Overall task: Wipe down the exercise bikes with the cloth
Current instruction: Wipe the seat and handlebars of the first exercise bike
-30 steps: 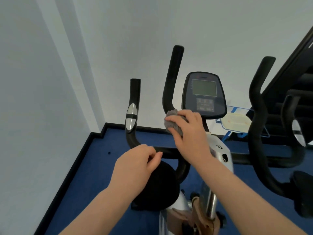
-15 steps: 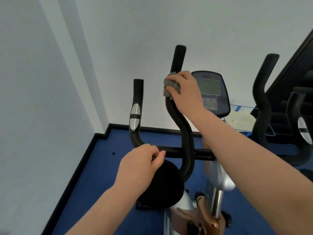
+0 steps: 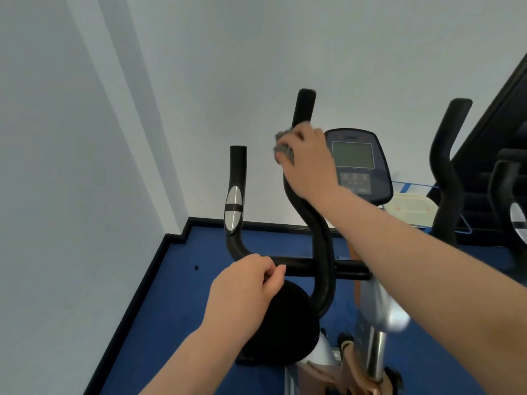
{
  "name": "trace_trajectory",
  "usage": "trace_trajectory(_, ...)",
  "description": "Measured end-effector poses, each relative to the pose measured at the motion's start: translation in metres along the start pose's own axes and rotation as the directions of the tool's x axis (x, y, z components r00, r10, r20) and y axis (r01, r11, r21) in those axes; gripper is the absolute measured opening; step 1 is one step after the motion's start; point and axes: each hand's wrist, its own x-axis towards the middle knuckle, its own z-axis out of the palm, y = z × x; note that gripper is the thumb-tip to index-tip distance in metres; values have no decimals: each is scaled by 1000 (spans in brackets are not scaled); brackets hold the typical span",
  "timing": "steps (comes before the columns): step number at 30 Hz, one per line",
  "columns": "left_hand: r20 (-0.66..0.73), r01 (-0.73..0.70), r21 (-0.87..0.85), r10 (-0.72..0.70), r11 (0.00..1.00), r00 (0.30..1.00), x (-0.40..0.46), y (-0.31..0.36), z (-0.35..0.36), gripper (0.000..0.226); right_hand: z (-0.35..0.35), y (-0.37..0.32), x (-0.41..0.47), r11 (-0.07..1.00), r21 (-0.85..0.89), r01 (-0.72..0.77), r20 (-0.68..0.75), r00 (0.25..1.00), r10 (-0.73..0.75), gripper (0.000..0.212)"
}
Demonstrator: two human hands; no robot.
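An exercise bike stands in front of me with black curved handlebars (image 3: 322, 246) and a console screen (image 3: 355, 161). My right hand (image 3: 309, 163) grips a grey cloth (image 3: 283, 148) wrapped round the upper part of the tall upright handle. My left hand (image 3: 245, 286) holds the horizontal crossbar (image 3: 302, 263) just left of the centre, fingers curled over it. A shorter left handle with a silver pulse sensor (image 3: 233, 208) rises beside it.
White walls meet in a corner at the left, above a blue floor (image 3: 182, 295) with a black skirting. A second machine's black handles (image 3: 445, 172) stand at the right. A pale tray (image 3: 413, 206) lies behind the console.
My right hand slid the cloth up from the lower bend of the upright handle to near its top. My left hand stayed on the crossbar.
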Motion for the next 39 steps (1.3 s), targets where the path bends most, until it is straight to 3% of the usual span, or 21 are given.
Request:
trace_trajectory(2, 1, -2, 8, 2, 1000, 1000, 0, 1, -1, 41, 3, -1, 0, 999, 46, -28, 28, 999, 26, 24)
trace_trajectory(6, 8, -9, 27, 9, 1000, 1000, 1, 2, -1, 42, -17, -2, 26, 998, 65, -20, -85, 996, 26, 24)
trace_trajectory(10, 4, -4, 9, 4, 1000, 1000, 0, 1, 0, 41, -7, -3, -2, 999, -48, 11, 133, 991, -5, 26)
trace_trajectory(13, 7, -10, 17, 10, 1000, 1000, 0, 1, 0, 41, -11, -8, 0, 996, 72, -45, 273, 962, 24, 25)
trace_trajectory(17, 10, -5, 30, 5, 1000, 1000, 1, 1, 1, 41, -16, -4, -2, 999, 16, -40, 101, 994, 38, 26)
trace_trajectory(22, 14, -17, 26, 17, 1000, 1000, 2, 1, 1, 41, -15, 1, -10, 997, 68, 32, 289, 956, -50, 25)
trace_trajectory(26, 27, -13, 33, 12, 999, 1000, 3, 2, 0, 41, -13, 4, -5, 987, 140, -74, 161, 986, 51, 24)
trace_trajectory(30, 19, -14, 33, 13, 999, 1000, 2, 2, 1, 41, -12, 2, -29, 977, 200, 81, 134, 985, -109, 18)
trace_trajectory(32, 26, -17, 32, 16, 999, 1000, 2, 2, 1, 41, -19, 8, -5, 950, 313, -8, -112, 993, 45, 18)
trace_trajectory(34, 21, -13, 29, 13, 999, 1000, 3, 2, 1, 40, -24, 12, 23, 868, 486, -102, -316, 905, 284, 28)
trace_trajectory(36, 13, -10, 24, 10, 1000, 1000, 3, 2, 1, 41, -14, 5, 24, 764, 613, -204, -238, 874, 425, 40)
trace_trajectory(39, 4, -14, 23, 14, 1000, 1000, 2, 1, 2, 42, 10, 7, -12, 744, 552, -376, -24, 885, 465, 46)
